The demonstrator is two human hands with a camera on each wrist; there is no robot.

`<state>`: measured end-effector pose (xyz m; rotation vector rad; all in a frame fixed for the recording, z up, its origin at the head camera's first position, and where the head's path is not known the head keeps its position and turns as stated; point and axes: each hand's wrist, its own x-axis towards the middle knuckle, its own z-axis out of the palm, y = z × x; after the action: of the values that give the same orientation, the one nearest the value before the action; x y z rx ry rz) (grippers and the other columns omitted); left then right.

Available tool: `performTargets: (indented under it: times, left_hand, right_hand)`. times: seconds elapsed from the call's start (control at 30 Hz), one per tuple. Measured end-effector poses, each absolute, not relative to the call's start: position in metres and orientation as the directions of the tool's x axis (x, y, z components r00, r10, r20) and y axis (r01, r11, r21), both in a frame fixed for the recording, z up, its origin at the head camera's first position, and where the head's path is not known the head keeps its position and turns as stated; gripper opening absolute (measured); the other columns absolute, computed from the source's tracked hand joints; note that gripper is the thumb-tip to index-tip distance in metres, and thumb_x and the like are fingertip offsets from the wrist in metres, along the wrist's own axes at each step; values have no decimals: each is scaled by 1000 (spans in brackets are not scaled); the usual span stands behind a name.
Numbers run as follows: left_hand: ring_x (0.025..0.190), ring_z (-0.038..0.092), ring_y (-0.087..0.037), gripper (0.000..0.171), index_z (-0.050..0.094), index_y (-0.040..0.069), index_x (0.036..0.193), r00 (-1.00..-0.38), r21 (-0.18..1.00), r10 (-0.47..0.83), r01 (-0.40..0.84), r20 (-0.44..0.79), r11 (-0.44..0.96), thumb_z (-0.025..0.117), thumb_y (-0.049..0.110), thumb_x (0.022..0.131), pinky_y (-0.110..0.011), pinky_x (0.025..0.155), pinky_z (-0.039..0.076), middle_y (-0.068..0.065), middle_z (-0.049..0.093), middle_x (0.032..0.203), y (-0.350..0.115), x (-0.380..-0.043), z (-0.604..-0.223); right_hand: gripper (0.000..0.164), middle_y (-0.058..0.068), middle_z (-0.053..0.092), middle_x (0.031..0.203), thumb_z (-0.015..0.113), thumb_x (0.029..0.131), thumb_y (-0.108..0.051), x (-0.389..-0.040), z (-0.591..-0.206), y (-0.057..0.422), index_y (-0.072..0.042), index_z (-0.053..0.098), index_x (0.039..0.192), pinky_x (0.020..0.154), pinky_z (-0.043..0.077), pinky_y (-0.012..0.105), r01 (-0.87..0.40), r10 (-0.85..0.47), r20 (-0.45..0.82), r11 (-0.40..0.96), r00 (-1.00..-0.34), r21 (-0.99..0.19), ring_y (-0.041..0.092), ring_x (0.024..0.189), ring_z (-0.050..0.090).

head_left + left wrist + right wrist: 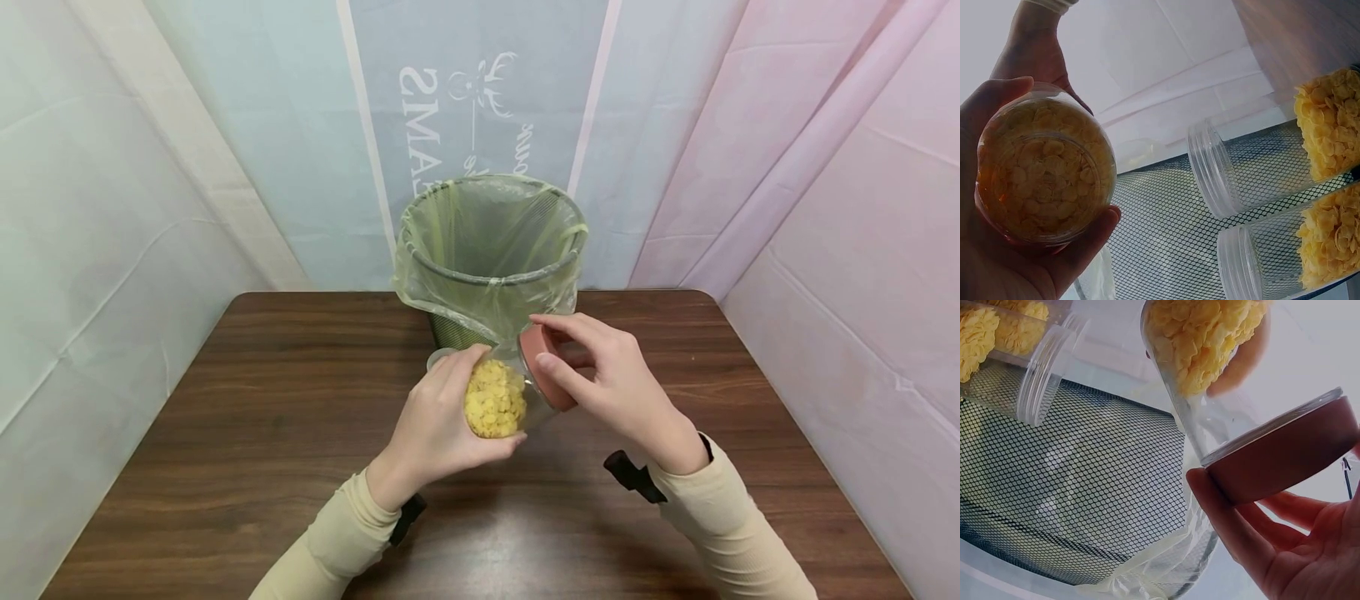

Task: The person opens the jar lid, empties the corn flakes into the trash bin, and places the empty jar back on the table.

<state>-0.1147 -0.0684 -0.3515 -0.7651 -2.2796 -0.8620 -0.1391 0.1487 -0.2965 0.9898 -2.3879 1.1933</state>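
My left hand [431, 417] grips a clear jar [1047, 169] part-filled with yellow flakes [495, 400]. The jar is tipped over, its mouth end toward the right in the head view. Over that mouth sits a brownish-pink lid [1285, 450], which my right hand [618, 379] holds between thumb and fingers at its edge. The lid [551, 375] appears to touch the jar's rim; whether it is screwed tight I cannot tell. In the left wrist view the jar's round base faces the camera.
Two more clear jars, one nearer [1238, 262] and one beyond [1210, 165], stand lidless with yellow flakes. Behind them is a mesh bin [1072, 481] lined with a pale green bag [487, 304]. Everything stands on a dark wood table [300, 417] with fabric walls around it.
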Motion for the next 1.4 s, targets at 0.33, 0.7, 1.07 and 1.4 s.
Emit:
performTargets:
  times: [0.33, 0.7, 1.07, 1.4]
  left_hand:
    - [99, 57, -17, 90, 51, 3, 124, -687, 434, 309, 681, 658, 590, 84, 47, 52, -32, 83, 53, -4, 61, 110, -71, -117, -352]
    - [100, 59, -15, 94, 50, 3, 126, -708, 480, 325, 680, 627, 554, 86, 47, 51, -31, 83, 54, -6, 61, 113, -72, -117, -352]
    - [99, 59, -14, 94, 50, 3, 126, -707, 490, 325, 683, 628, 541, 86, 47, 51, -30, 83, 53, -4, 61, 111, -71, -118, -354]
    - [100, 59, -14, 94, 49, 4, 127, -684, 459, 327, 699, 652, 549, 85, 48, 52, -31, 84, 53, -4, 60, 112, -69, -118, -354]
  right_hand:
    - [44, 0, 62, 113, 66, 86, -10, -141, -298, 151, -8, 57, 129, 76, 56, 25, -739, -491, 555, 391, -672, -549, 9, 93, 61]
    - [46, 3, 61, 120, 62, 85, -20, -143, -299, 152, -7, 56, 129, 85, 48, 19, -852, -526, 671, 291, -522, -435, 11, 102, 57]
    - [48, 10, 59, 124, 60, 83, -19, -141, -297, 149, -3, 56, 128, 92, 43, 22, -871, -514, 706, 218, -487, -441, 19, 112, 56]
    - [38, 8, 59, 126, 53, 95, -25, -142, -300, 145, -4, 58, 126, 98, 45, 25, -830, -430, 710, 251, -557, -499, 24, 115, 56]
